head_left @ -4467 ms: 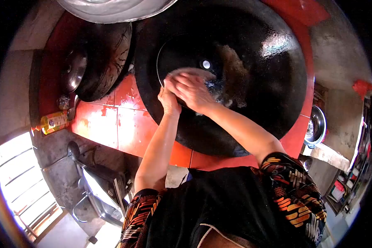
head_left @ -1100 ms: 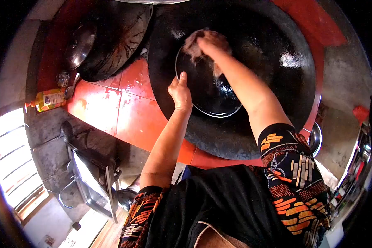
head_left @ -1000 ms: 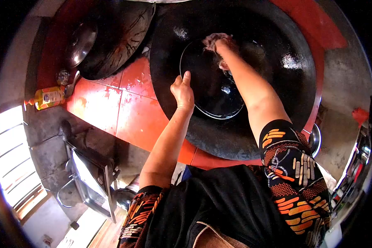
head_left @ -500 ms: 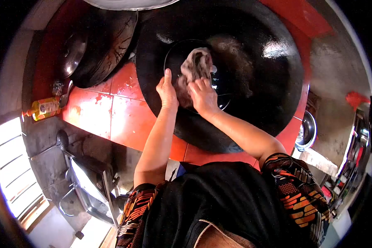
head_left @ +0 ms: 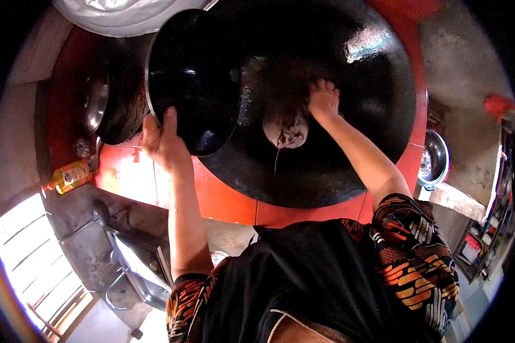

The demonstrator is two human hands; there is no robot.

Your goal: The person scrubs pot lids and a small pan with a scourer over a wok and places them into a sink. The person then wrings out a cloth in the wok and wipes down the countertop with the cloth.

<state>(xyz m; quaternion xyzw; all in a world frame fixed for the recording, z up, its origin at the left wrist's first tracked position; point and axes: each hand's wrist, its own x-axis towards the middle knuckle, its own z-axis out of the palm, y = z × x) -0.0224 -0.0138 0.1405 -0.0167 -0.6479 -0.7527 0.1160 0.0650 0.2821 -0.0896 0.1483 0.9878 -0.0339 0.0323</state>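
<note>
A round black pan (head_left: 194,86) is lifted and tilted over the left side of a large black wok (head_left: 349,166). My left hand (head_left: 169,140) grips the pan's lower left rim, thumb on its inner face. A wet greyish cloth (head_left: 286,130) lies low in the wok. My right hand (head_left: 324,100) is over the wok, to the right of the cloth and apart from it, with its fingers spread and nothing in them.
The wok sits in a red tiled counter (head_left: 229,197). To the left are a dark lid (head_left: 97,103) and a yellow soap bottle (head_left: 71,176). A silver lid (head_left: 126,20) is at the top, a metal basin (head_left: 434,160) at the right.
My left hand has raised the pan and moved it left. My right hand has let go of the cloth and moved right and up. The cloth now lies in the wok.
</note>
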